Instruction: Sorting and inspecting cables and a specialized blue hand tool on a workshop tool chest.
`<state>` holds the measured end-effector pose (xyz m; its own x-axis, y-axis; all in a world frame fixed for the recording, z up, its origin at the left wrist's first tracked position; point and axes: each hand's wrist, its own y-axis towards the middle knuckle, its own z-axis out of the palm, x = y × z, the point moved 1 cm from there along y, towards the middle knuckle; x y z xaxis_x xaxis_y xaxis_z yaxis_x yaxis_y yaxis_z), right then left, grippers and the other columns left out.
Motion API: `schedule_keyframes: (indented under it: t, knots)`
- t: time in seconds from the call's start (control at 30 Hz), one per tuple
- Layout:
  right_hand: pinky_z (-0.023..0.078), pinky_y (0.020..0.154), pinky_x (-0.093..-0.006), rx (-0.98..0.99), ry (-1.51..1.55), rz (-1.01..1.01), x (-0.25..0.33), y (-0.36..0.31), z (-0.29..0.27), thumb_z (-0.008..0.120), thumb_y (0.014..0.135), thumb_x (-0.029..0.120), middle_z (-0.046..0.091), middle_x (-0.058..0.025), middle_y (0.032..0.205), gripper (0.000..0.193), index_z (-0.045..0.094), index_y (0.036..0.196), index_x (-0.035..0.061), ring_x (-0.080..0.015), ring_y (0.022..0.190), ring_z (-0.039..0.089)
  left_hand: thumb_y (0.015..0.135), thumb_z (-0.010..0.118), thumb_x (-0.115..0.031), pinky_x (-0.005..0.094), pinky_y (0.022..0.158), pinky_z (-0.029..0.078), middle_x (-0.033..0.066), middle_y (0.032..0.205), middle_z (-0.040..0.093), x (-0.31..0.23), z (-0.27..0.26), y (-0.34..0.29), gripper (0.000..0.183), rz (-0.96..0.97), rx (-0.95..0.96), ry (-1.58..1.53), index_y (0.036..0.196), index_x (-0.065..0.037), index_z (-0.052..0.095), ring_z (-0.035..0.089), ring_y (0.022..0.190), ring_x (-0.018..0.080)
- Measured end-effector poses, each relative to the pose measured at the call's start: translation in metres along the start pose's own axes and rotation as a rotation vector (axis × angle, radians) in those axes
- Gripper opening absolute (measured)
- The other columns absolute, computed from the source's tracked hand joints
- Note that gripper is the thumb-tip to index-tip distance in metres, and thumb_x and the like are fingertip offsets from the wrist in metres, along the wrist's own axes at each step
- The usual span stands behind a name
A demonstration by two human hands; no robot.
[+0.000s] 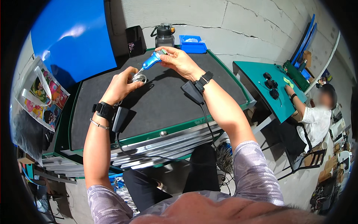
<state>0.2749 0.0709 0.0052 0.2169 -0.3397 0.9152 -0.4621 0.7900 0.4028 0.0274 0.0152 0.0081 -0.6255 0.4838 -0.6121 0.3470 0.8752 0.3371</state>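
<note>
Above the far part of the dark worktop, my right hand pinches a translucent blue cable adapter between thumb and fingers. Its upper end carries a small green block, partly covered by my fingertips. From the adapter's lower end a short lead runs down to a coiled grey cable. My left hand is closed on that coil, thumb in front and fingers behind it. Adapter and coil hang at a slant between the two hands. Both wrists wear black straps with a dark box and a wire.
A black-lidded bottle, a dark phone-like device and a blue bin stand along the back of the worktop. A blue panel and patterned bag are at left. Another person sits by the teal table.
</note>
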Motion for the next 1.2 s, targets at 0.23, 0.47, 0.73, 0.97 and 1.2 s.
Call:
schedule_keyframes:
  t: [0.23, 0.47, 0.73, 0.97, 1.2]
  knots:
    - [0.047, 0.094, -0.0283, 0.03, 0.052, 0.04, -0.004, 0.001, -0.001, 0.063, 0.096, 0.028, 0.06, -0.0026, 0.124, 0.05, 0.047, 0.14, 0.0103, -0.0148, 0.116, 0.058, 0.088, 0.071, -0.028, 0.0315, 0.061, 0.047, 0.0091, 0.077, 0.064, 0.001, 0.002, 0.0, 0.036, 0.044, -0.002, -0.033, 0.11, -0.001, 0.061, 0.058, 0.063, 0.0152]
    - [0.045, 0.097, -0.0317, 0.056, 0.142, 0.059, -0.008, 0.002, -0.002, 0.055, 0.099, 0.033, 0.059, -0.0034, 0.128, 0.05, 0.044, 0.143, 0.0116, -0.0186, 0.119, 0.057, 0.088, 0.071, -0.03, 0.032, 0.061, 0.047, 0.0099, 0.077, 0.064, 0.004, 0.003, 0.002, 0.039, 0.028, -0.036, -0.02, 0.114, -0.002, 0.061, 0.058, 0.062, 0.0153]
    - [0.045, 0.097, -0.0318, 0.074, 0.122, 0.059, -0.007, 0.001, -0.002, 0.05, 0.101, 0.035, 0.057, -0.0056, 0.134, 0.048, 0.043, 0.143, 0.0125, -0.0195, 0.119, 0.058, 0.09, 0.068, -0.032, 0.0315, 0.058, 0.045, 0.0065, 0.071, 0.061, 0.004, 0.002, 0.003, 0.033, 0.02, -0.058, 0.034, 0.107, -0.003, 0.065, 0.056, 0.059, 0.0143]
    - [0.047, 0.094, -0.0303, 0.072, 0.204, 0.056, -0.007, 0.002, -0.003, 0.048, 0.103, 0.031, 0.057, -0.0076, 0.134, 0.043, 0.046, 0.141, 0.0101, -0.0187, 0.116, 0.059, 0.092, 0.066, -0.035, 0.0242, 0.058, 0.041, -0.0018, 0.074, 0.058, 0.002, 0.004, 0.003, 0.032, -0.072, 0.044, -0.137, 0.104, -0.006, 0.066, 0.05, 0.063, 0.0067]
    - [0.043, 0.1, -0.0365, 0.117, 0.186, 0.19, -0.013, -0.001, 0.011, 0.062, 0.093, 0.045, 0.057, -0.007, 0.13, 0.058, 0.049, 0.138, 0.0103, -0.0212, 0.12, 0.054, 0.092, 0.067, -0.032, 0.0226, 0.066, 0.045, -0.0001, 0.089, 0.061, 0.002, 0.005, 0.004, 0.037, -0.008, 0.05, -0.326, 0.112, -0.001, 0.062, 0.053, 0.075, 0.0062]
